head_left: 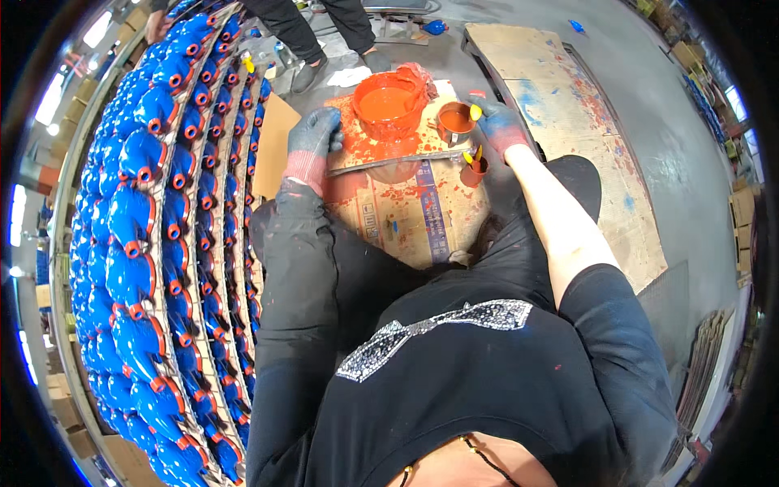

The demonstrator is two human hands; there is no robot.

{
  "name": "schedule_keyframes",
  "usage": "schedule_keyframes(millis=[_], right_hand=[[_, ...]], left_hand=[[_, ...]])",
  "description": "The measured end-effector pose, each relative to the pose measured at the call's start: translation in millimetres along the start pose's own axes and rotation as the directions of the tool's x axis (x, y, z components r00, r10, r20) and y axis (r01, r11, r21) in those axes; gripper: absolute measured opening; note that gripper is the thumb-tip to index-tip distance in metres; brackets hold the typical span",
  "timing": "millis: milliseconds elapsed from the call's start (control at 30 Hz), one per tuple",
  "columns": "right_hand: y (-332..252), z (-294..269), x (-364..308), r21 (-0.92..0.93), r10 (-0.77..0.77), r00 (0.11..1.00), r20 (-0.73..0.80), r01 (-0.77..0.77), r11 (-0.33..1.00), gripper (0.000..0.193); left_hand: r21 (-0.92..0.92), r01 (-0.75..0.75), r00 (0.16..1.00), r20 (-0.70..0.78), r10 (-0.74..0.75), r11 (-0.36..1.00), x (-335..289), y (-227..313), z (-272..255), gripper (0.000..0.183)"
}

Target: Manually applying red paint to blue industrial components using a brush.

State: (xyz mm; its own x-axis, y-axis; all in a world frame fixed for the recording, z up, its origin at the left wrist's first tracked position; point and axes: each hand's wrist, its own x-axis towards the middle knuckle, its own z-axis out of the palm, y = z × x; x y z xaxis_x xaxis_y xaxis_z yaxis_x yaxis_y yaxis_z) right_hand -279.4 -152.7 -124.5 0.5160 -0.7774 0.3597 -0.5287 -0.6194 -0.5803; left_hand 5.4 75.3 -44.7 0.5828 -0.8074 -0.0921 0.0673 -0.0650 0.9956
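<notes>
My left hand [315, 138], in a dark glove with a reddish cuff, is curled at the left edge of a paint-spattered board [361, 150]. Whether anything lies inside its fingers is hidden. On the board stands an orange-red basin [389, 104] of orange paint. Right of it is a smaller cup [456, 122] of darker orange paint. My right hand [499, 126], gloved with blue and red stains, is closed beside this cup, with a yellow-handled paintbrush [475, 112] at its fingers. Below, a small reddish cup [477, 169] holds yellow-handled brushes.
Tiered racks of glossy blue castings with orange-red rims [134, 219] stand close on my left. A brown cardboard sheet [276, 142] leans beside them. A paint-stained platform [568, 122] lies to the right. Beyond the board, another person's legs [312, 32] are visible.
</notes>
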Motion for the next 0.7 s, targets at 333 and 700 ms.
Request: schedule_keyframes(millis=[333, 700], right_hand=[[7.6, 20.6, -14.3, -0.321, -0.136, 0.978, 0.159, 0.182, 0.930, 0.028], [-33.1, -47.0, -66.5, -0.089, -0.085, 0.960, -0.267, 0.064, 0.994, 0.028]], left_hand=[[0.295, -0.072, 0.996, 0.066, 0.055, 0.953, 16.8, -9.0, 12.3, 0.028], [0.412, -0.187, 0.937, 0.347, 0.036, 0.892, 28.0, -37.5, 72.4, 0.032]])
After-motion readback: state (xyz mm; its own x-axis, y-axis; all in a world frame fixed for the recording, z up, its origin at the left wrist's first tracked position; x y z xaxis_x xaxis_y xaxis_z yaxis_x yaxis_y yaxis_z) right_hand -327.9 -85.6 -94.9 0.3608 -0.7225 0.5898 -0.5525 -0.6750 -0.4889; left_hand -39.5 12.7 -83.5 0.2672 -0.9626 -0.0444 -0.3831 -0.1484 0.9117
